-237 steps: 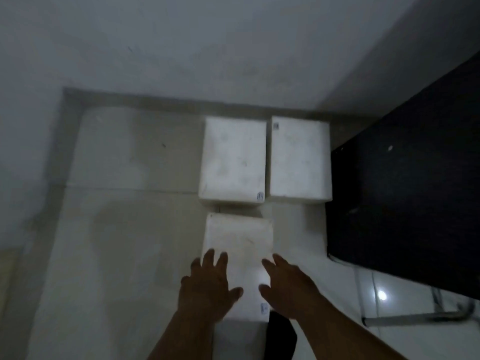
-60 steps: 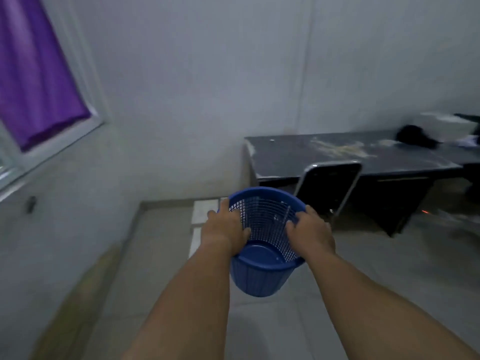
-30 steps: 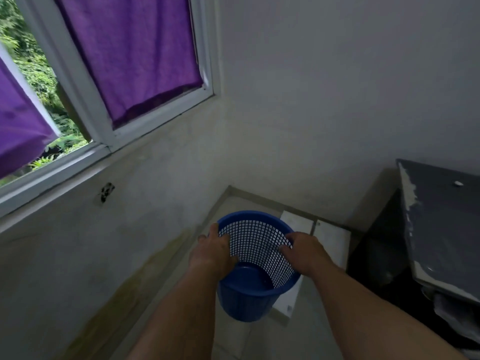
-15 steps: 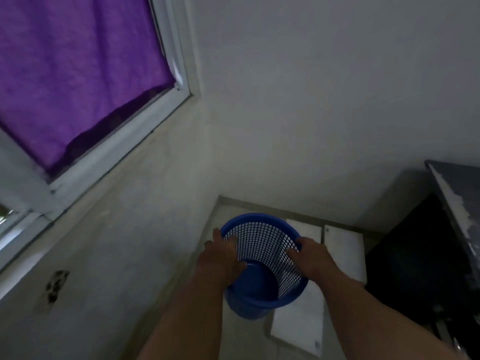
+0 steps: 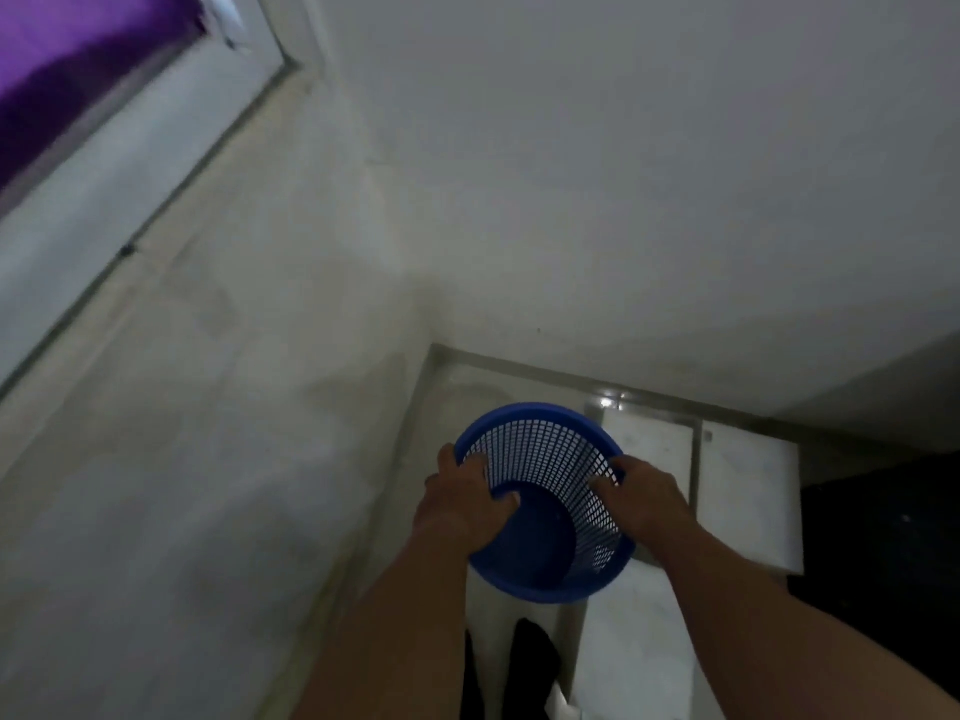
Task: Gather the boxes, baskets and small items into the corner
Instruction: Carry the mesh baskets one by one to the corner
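Note:
I hold a blue mesh basket (image 5: pixel 545 506) in the air over the floor by the room's corner. My left hand (image 5: pixel 460 504) grips its left rim, fingers curled inside. My right hand (image 5: pixel 644 498) grips the right rim the same way. The basket looks empty. Three white boxes lie on the floor to its right: one against the back wall (image 5: pixel 652 444), one beside it (image 5: pixel 745 496), and one nearer me (image 5: pixel 631 641), partly hidden by the basket and my right arm.
Two white walls meet at the corner (image 5: pixel 431 350) just beyond the basket. A window with a purple curtain (image 5: pixel 47 59) is at the upper left. A dark desk side (image 5: pixel 883 543) stands right of the boxes. Bare floor tiles (image 5: pixel 457 397) lie left of the boxes.
I have stepped closer to the corner and looked further down. The basket, still held by both hands, has come lower and nearer the boxes.

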A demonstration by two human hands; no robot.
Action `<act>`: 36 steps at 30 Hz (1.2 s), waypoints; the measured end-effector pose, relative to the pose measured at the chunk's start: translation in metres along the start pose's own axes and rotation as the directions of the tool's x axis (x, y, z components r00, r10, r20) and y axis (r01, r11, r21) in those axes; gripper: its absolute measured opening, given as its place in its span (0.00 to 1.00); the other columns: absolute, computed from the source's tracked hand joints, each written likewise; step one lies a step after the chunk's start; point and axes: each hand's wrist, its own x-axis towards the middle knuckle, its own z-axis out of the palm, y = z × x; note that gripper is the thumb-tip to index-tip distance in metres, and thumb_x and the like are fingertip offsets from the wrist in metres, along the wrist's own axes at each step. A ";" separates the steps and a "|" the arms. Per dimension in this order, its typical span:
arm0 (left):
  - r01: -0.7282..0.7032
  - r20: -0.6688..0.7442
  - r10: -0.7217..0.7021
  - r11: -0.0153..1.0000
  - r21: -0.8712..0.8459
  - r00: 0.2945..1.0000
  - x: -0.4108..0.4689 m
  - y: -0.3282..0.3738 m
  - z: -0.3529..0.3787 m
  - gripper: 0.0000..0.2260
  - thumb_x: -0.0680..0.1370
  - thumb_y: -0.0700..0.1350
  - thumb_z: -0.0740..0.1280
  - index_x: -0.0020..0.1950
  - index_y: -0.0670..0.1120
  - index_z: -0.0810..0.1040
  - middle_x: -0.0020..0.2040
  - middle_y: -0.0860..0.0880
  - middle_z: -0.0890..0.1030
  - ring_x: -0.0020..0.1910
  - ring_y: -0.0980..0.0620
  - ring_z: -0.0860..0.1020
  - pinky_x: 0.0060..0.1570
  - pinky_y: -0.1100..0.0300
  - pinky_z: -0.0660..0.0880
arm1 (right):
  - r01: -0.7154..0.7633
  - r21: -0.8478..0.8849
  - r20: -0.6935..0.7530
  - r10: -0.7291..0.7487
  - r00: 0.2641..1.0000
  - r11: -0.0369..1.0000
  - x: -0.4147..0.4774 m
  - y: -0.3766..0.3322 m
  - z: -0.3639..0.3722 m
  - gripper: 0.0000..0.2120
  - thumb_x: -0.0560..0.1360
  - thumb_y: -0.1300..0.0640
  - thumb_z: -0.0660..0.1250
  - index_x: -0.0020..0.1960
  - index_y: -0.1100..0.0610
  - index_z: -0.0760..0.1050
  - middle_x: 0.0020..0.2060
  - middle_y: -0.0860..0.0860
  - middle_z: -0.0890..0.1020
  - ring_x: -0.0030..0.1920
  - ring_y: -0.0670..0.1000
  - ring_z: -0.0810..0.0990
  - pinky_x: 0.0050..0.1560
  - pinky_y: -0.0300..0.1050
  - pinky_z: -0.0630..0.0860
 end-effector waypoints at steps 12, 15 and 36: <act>0.036 0.112 -0.033 0.999 -0.020 0.993 0.209 -0.030 0.088 0.35 0.77 0.62 0.65 0.79 0.51 0.58 0.80 0.50 0.42 0.73 0.40 0.62 0.68 0.49 0.68 | -0.098 -0.035 0.023 0.099 0.995 0.995 0.197 0.045 0.080 0.24 0.79 0.47 0.63 0.71 0.57 0.71 0.66 0.55 0.76 0.63 0.57 0.76 0.60 0.48 0.72; 0.042 0.133 -0.042 0.999 0.000 0.990 0.248 -0.050 0.117 0.37 0.77 0.62 0.65 0.80 0.50 0.55 0.80 0.50 0.41 0.74 0.41 0.60 0.70 0.49 0.66 | -0.127 0.013 0.061 0.126 0.990 0.992 0.233 0.065 0.113 0.25 0.79 0.46 0.63 0.73 0.55 0.68 0.68 0.54 0.74 0.65 0.56 0.75 0.62 0.46 0.71; 0.009 0.274 -0.034 0.996 0.090 0.961 0.324 -0.088 0.186 0.40 0.74 0.59 0.70 0.80 0.54 0.52 0.79 0.48 0.36 0.76 0.39 0.54 0.71 0.44 0.65 | -0.195 0.122 0.083 0.186 0.979 0.973 0.286 0.115 0.195 0.22 0.78 0.50 0.64 0.70 0.56 0.70 0.62 0.55 0.74 0.59 0.56 0.76 0.53 0.43 0.73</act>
